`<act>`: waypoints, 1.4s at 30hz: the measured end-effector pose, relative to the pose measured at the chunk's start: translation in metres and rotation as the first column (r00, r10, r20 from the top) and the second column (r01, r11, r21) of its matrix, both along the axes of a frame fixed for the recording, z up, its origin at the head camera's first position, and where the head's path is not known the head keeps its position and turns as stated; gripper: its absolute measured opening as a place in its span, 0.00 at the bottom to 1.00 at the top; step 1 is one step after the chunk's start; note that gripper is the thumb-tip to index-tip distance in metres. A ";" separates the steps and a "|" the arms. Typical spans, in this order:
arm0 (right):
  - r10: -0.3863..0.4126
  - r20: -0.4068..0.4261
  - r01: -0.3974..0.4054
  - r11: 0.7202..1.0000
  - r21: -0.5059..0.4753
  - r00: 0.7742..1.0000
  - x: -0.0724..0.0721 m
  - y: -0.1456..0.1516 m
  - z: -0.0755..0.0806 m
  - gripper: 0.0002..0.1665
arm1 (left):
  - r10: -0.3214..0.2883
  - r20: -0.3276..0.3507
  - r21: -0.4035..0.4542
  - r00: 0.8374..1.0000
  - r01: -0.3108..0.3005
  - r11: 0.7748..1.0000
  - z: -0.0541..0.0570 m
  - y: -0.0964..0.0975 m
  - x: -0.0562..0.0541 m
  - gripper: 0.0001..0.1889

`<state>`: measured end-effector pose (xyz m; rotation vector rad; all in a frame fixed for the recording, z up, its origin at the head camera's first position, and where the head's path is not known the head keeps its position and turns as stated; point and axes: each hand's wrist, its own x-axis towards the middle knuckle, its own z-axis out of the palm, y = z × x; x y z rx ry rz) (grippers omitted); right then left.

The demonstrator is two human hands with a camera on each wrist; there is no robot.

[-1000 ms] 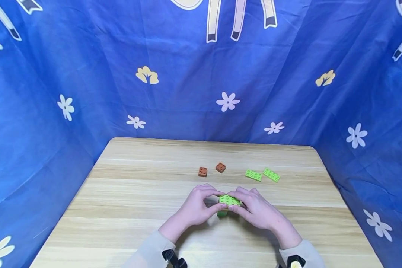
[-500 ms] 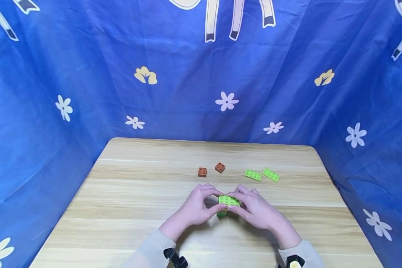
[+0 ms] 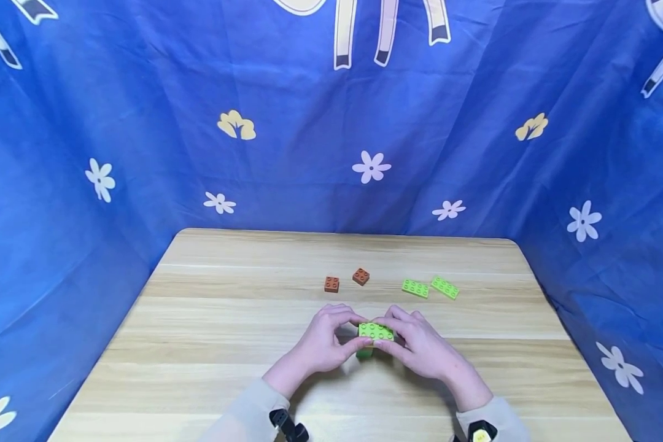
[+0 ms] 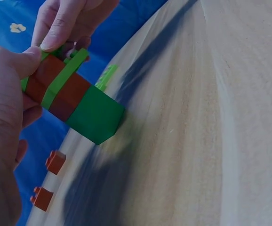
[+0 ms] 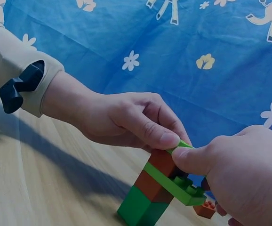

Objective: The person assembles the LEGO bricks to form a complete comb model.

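Note:
A small brick stack stands on the wooden table near the front middle. It has a dark green base brick, brown bricks and a light green plate sandwiched between them, with a studded light green plate on top. My left hand pinches the upper part of the stack from the left, thumb in front. From the right, my right hand pinches the same upper part. The left wrist view shows the stack between both hands.
Two loose brown bricks lie behind the hands. Two loose light green plates lie to the back right. Blue flowered cloth hangs round the table's back and sides.

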<state>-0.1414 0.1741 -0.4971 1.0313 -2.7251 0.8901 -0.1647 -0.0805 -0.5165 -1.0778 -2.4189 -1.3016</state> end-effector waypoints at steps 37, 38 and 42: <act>-0.011 0.038 0.010 1.000 0.026 0.999 0.000 -0.003 0.003 0.24 | 0.019 0.033 -0.108 0.999 -0.015 0.994 0.002 -0.009 0.008 0.18; -0.011 0.038 0.010 1.000 0.028 0.999 0.000 -0.003 0.003 0.24 | 0.013 0.035 -0.111 0.999 -0.009 0.994 0.003 -0.009 0.008 0.19; -0.009 0.040 0.007 0.999 0.033 0.999 0.000 -0.002 0.004 0.23 | -0.010 0.088 -0.126 0.996 0.021 0.992 0.005 -0.012 0.005 0.20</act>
